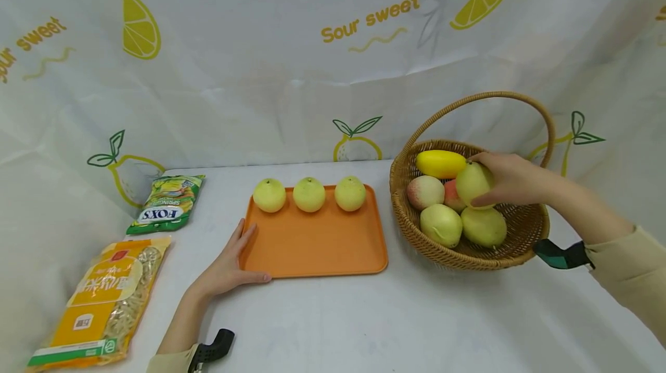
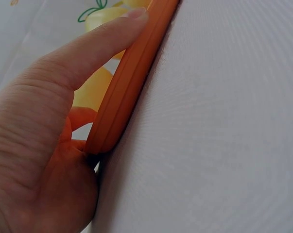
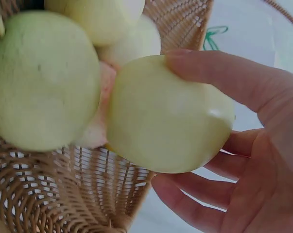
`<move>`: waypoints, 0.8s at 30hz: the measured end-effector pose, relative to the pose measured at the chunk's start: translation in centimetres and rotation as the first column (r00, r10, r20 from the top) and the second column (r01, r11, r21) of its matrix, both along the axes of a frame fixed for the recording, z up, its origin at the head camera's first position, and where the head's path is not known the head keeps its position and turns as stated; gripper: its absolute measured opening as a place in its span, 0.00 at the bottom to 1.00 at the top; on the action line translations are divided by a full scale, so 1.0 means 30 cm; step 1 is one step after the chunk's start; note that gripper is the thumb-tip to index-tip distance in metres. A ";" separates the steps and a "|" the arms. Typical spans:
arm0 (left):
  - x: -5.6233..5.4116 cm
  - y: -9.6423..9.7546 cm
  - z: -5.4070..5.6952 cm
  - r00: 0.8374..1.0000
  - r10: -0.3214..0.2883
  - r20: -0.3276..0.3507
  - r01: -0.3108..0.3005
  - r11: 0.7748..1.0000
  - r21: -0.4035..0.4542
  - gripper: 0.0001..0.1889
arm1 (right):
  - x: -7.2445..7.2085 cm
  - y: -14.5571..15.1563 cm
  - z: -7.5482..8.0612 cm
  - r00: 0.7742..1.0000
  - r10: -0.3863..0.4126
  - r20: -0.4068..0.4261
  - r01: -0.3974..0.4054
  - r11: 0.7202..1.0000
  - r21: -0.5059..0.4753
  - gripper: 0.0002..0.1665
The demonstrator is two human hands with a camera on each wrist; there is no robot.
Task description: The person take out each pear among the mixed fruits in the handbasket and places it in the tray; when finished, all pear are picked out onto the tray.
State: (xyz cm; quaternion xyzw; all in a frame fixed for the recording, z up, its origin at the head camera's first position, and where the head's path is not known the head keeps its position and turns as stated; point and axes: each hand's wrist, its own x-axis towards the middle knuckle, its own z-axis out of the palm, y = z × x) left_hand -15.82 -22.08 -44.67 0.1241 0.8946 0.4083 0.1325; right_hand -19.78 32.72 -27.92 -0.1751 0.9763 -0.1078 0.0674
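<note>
My right hand (image 1: 512,179) holds a round yellow-green pear (image 1: 474,184) over the wicker basket (image 1: 416,246), thumb and fingers curved around it. In the right wrist view the same pear (image 3: 170,116) sits between the thumb and the fingers. Below it in the basket lie other yellow-green fruits (image 1: 484,226), pinkish peaches (image 1: 425,192) and a smooth yellow fruit (image 1: 440,163). On the left, my left hand (image 1: 224,269) rests at the near-left corner of an orange tray (image 1: 312,246), its thumb along the front rim (image 2: 119,97). Three yellow-green pears (image 1: 309,194) stand in a row along the tray's far side.
A green Fox's candy bag (image 1: 169,202) lies at the back left. Nearer stands a yellow pack of dried noodles (image 1: 104,303), lying flat. The basket's tall handle (image 1: 494,95) arches over its far side. A white printed cloth (image 1: 234,101) hangs behind the table.
</note>
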 end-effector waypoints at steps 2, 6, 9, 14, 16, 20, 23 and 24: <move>0.001 -0.001 0.000 1.000 -0.001 -0.002 0.001 1.000 0.001 0.60 | 0.011 -0.017 0.000 1.000 0.012 -0.028 -0.013 1.000 -0.010 0.50; 0.000 -0.002 -0.003 1.000 0.002 -0.001 -0.002 1.000 0.000 0.60 | 0.044 -0.051 0.000 0.998 0.002 -0.066 -0.003 1.000 -0.025 0.52; -0.002 -0.002 -0.007 1.000 0.002 -0.002 -0.002 1.000 0.003 0.60 | 0.071 -0.072 -0.001 0.998 -0.028 -0.059 0.024 0.998 -0.066 0.53; -0.006 -0.004 -0.014 1.000 -0.006 -0.014 0.006 1.000 0.012 0.60 | 0.106 -0.097 -0.011 0.996 -0.078 -0.048 0.069 0.984 -0.162 0.53; -0.007 -0.005 -0.016 1.000 -0.006 -0.016 0.006 1.000 0.016 0.60 | 0.118 -0.106 -0.016 0.994 -0.101 -0.029 0.092 0.974 -0.208 0.53; -0.008 -0.006 -0.018 1.000 -0.002 -0.015 0.002 1.000 0.019 0.61 | 0.141 -0.124 -0.033 0.990 -0.135 0.024 0.137 0.947 -0.291 0.53; -0.007 -0.006 -0.018 1.000 -0.002 -0.015 0.002 1.000 0.014 0.60 | 0.157 -0.140 -0.047 0.987 -0.148 0.064 0.161 0.922 -0.353 0.52; -0.007 -0.006 -0.018 1.000 -0.003 -0.015 0.004 1.000 0.012 0.60 | 0.162 -0.145 -0.051 0.985 -0.151 0.079 0.169 0.911 -0.377 0.52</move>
